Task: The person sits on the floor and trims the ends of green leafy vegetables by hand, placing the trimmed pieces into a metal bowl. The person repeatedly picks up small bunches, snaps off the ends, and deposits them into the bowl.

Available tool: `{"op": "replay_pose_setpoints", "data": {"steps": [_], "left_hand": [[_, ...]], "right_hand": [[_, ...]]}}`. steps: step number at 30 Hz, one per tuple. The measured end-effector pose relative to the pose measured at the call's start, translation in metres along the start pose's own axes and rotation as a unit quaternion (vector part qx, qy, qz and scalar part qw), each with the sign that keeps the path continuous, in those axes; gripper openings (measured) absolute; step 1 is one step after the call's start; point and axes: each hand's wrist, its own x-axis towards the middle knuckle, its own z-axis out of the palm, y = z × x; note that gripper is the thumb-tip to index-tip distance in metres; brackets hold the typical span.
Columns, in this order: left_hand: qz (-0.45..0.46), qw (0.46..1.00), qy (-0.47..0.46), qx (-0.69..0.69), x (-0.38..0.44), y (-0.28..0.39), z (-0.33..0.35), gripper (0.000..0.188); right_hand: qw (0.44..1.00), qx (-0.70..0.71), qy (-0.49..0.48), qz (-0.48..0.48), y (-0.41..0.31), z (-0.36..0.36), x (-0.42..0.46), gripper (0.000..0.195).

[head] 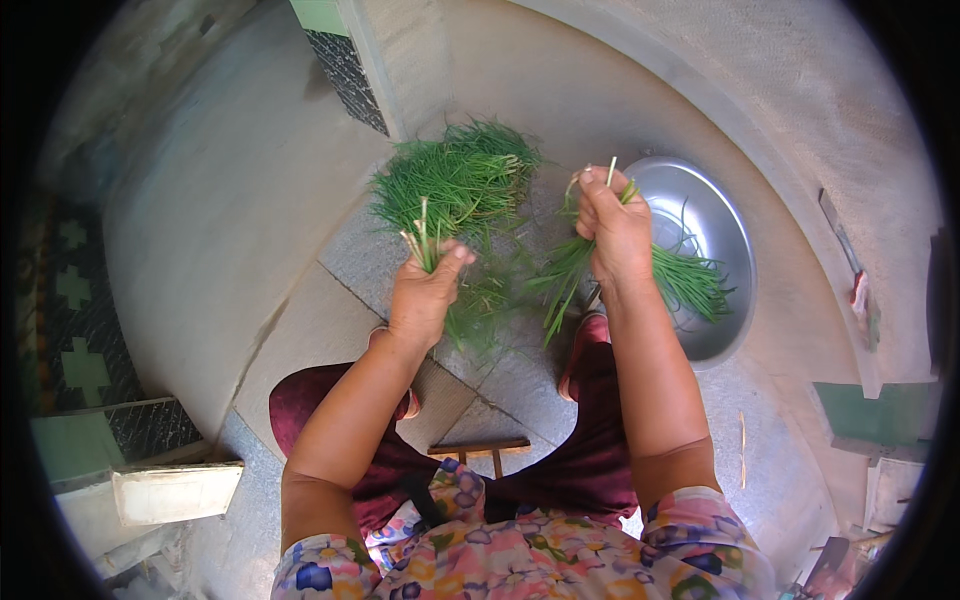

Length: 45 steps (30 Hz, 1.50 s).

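My left hand is closed around a small bunch of garlic chives, its pale stem ends pointing up. Blurred green leaves hang below it. My right hand pinches more stems between thumb and fingers, next to the rim of a metal basin. Long green leaves trail down on that hand's left side. A bundle of chives lies in the basin, partly hidden by my right hand and forearm. Ahead of my left hand, a large heap of chives rests on the paved floor.
Loose green scraps lie between my feet. The bar of a small wooden stool shows between my legs. On the ledge at right is a long blade-like tool with a reddish handle. A tiled wall end stands beyond the heap.
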Motion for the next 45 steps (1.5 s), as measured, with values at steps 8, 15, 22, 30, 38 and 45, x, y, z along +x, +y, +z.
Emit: {"op": "replay_pose_setpoints", "data": {"steps": [8,15,22,30,38,45], "left_hand": [[0.024,0.996,-0.064,0.063,-0.007,0.002,0.014,0.018],[-0.01,0.999,-0.044,0.019,-0.005,0.004,0.009,0.017],[-0.04,0.998,-0.029,0.036,-0.004,0.003,0.003,0.019],[-0.078,0.992,-0.084,-0.057,-0.002,0.005,0.0,0.017],[-0.092,0.981,-0.154,-0.073,-0.003,0.01,-0.001,0.016],[-0.009,0.995,-0.082,0.052,-0.006,0.006,0.006,0.009]], "right_hand": [[0.988,-0.02,-0.093,0.122,0.037,0.03,-0.028,0.005],[0.956,-0.203,-0.213,-0.011,0.055,0.019,-0.023,0.006],[0.975,-0.172,-0.124,0.07,0.03,0.016,-0.018,0.005],[0.977,-0.183,-0.106,0.03,0.021,0.011,-0.013,0.009],[0.949,-0.163,-0.254,0.091,0.044,0.022,-0.024,0.007],[0.898,-0.341,-0.278,-0.016,0.052,0.013,-0.018,0.01]]}}
